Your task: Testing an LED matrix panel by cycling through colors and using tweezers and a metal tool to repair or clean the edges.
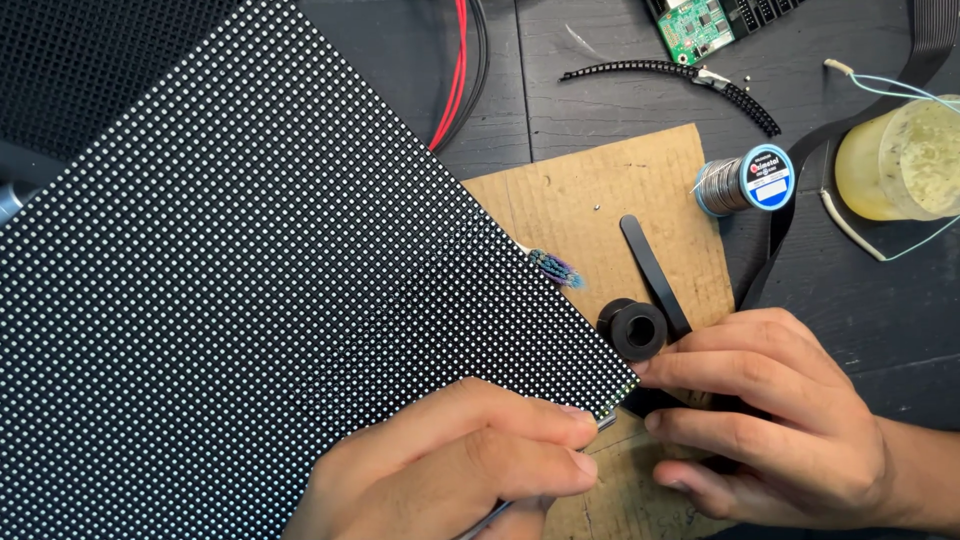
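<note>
While the left hand pinches a thin metal tool at the near corner of the large black panel, whose face is a tight grid of small pale dots, the right hand lies just beside it, fingers curled and fingertips pressed against that same corner; whether it grips anything I cannot tell. Just beyond the right hand's fingers sit a short black tube and a black strip on a sheet of brown cardboard, which lies on the dark wooden bench, with a solder spool and a yellowish jar farther off.
</note>
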